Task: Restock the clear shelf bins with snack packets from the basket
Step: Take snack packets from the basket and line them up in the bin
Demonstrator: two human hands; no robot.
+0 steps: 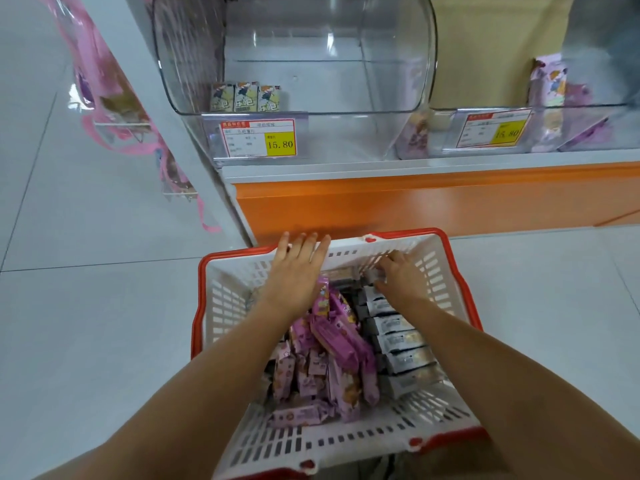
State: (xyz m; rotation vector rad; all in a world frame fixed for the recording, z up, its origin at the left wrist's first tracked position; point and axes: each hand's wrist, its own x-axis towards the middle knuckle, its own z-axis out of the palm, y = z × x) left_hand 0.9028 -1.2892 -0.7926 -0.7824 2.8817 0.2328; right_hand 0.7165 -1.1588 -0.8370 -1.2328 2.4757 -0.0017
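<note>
The basket [446, 271] is white, pierced with rows of slots, under a red rim; inside it the purple-and-pink packets [332, 355] carry small printed pictures (too blurred to read) beside a row of silver-grey packets [398, 341]. In the clear bin [398, 46], three pale yellow-green packets [246, 97] show a cartoon figure touched with orange, and the price tag [258, 138] is white with a red border and a yellow block. The shelf base [415, 202] is orange, the floor tiles [86, 306] pale grey, the hanging bags [104, 98] pink-trimmed.
</note>
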